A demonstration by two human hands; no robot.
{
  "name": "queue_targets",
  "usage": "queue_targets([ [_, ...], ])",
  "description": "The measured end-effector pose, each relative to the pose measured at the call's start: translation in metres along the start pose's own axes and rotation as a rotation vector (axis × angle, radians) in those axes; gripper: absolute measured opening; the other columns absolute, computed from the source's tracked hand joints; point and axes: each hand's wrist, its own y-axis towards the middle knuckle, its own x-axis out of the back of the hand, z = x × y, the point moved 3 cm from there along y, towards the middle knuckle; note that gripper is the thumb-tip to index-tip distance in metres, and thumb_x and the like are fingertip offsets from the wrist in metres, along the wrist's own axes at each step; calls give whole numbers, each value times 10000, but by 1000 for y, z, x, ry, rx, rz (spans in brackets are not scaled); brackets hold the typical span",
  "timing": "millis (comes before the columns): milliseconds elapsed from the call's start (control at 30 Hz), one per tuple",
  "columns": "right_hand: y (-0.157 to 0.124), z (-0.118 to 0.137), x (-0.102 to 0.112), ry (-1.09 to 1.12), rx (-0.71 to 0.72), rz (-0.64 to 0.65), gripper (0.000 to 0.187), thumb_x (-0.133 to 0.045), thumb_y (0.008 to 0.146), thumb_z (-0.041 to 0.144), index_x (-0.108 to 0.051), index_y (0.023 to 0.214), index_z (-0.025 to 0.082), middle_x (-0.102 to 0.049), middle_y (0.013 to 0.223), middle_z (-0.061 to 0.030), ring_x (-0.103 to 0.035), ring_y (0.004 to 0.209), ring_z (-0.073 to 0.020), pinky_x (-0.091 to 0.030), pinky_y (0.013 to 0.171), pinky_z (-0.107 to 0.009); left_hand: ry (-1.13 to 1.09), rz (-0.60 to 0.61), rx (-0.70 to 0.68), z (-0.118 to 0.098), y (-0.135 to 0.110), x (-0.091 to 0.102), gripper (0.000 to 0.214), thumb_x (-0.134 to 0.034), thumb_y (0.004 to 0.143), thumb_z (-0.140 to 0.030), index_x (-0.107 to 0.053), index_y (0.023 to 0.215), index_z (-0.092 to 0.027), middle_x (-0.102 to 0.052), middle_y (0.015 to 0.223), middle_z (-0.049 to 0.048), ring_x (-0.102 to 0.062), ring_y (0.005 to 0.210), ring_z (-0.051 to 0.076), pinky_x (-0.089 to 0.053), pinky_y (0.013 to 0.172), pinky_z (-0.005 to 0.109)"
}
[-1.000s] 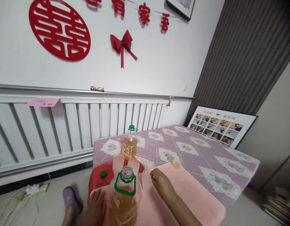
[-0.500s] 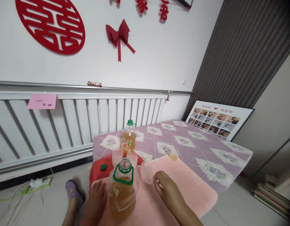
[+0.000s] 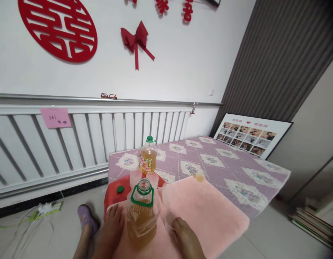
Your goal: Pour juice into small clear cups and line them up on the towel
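A large open bottle [image 3: 142, 216] of amber liquid with a green handle ring stands on a pink towel [image 3: 209, 205] right in front of me. My left hand [image 3: 112, 228] lies flat on the towel against the bottle's left side, fingers stretched out. My right hand [image 3: 182, 237] is curled round a clear plastic cup [image 3: 168, 212] just right of the bottle. The bottle's green cap [image 3: 120, 189] lies on a red tray [image 3: 112, 198]. Behind the bottle stand two more clear cups [image 3: 135, 178] and a smaller capped bottle [image 3: 148, 158].
The towel lies on a low table with a purple patterned cloth [image 3: 225, 169]. A small cup of yellow liquid [image 3: 199, 177] sits at the towel's far edge. A white radiator [image 3: 88, 136] runs behind. My purple slipper [image 3: 85, 216], cables and a framed photo collage [image 3: 250, 135] are on the floor.
My right hand has drawn the clear cup back toward me and lower, beside the big bottle. The left hand has stayed by the bottle. My view has tilted down a little.
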Motion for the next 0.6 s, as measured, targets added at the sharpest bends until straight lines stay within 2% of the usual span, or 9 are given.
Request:
queue_targets([
  [100,-5,-1,3,23,37,-11,280,-481,858,149,-694,1007,253,-727,1122,-88,-690,1043,-240,-530,905,-310,-5,-17,2,-1,1,1,407,-350,979,-260,-586,1290,-146,-622,1370,113,-496,1348,308,-395,1190,543],
  [200,-13,-1,12,54,75,-74,384,-507,854,186,-662,1199,256,-685,1282,-111,-686,1138,-246,-548,960,-316,-25,-19,-5,-4,2,4,383,-358,978,-258,-594,1270,-180,-630,1350,89,-494,1348,278,-393,1195,507],
  [300,-18,14,35,70,180,-213,403,-492,874,189,-648,1241,242,-690,1256,-126,-700,1127,-233,-584,924,-302,-38,-11,34,-5,3,5,396,-352,977,-259,-586,1282,-166,-621,1357,102,-489,1347,285,-393,1190,516],
  [367,-19,38,59,74,288,-365,340,-498,900,189,-659,1192,253,-717,1170,-112,-719,1066,-225,-614,863,-306,-44,1,62,-5,3,4,411,-357,972,-260,-581,1300,-151,-612,1377,110,-480,1355,297,-373,1198,531],
  [467,-17,88,95,69,443,-536,320,-550,910,185,-625,1214,251,-724,1111,-98,-717,1014,-226,-625,850,-334,-53,33,89,-4,4,1,437,-357,971,-277,-585,1313,-130,-596,1410,128,-464,1376,308,-353,1209,528],
  [567,-13,139,117,109,573,-599,344,-572,895,131,-600,1219,243,-720,1093,-91,-695,1010,-224,-614,855,-345,-62,65,117,-4,6,0,465,-344,970,-298,-602,1309,-110,-595,1421,154,-459,1387,326,-369,1194,528],
  [600,-10,153,120,125,582,-582,359,-580,886,109,-599,1220,240,-717,1099,-90,-687,1019,-226,-607,869,-354,-66,73,123,-5,7,1,472,-346,965,-294,-604,1310,-100,-603,1416,162,-461,1388,332,-371,1192,530],
])
